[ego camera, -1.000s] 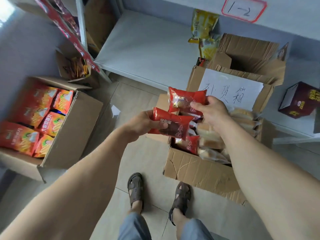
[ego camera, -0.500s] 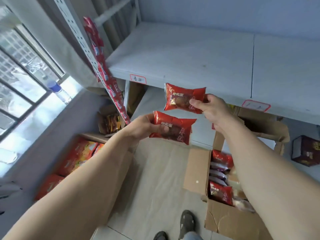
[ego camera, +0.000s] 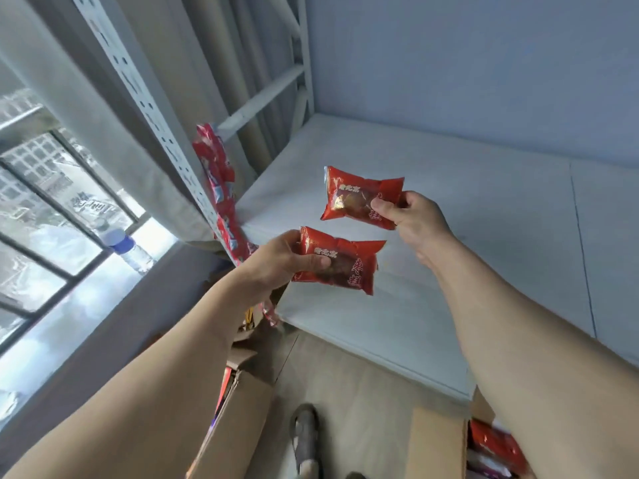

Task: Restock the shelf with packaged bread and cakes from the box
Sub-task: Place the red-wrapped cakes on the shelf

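1. Our right hand [ego camera: 411,221] pinched one red cake packet [ego camera: 359,198] by its right end, thumb over the front, so the packet's long axis ran out leftward from the grip
2. Our left hand [ego camera: 283,261] clamped a second red cake packet [ego camera: 340,261] by its left end, with its length running rightward
3. Both packets hung above the white shelf board [ego camera: 484,254], touching nothing; the upper one lay deeper over the board, the lower one near its front edge
4. We judged the right hand nearer to a set-down, the bare board lying straight below and behind its packet
5. The cardboard box [ego camera: 446,440] with more packets stood on the floor, low right
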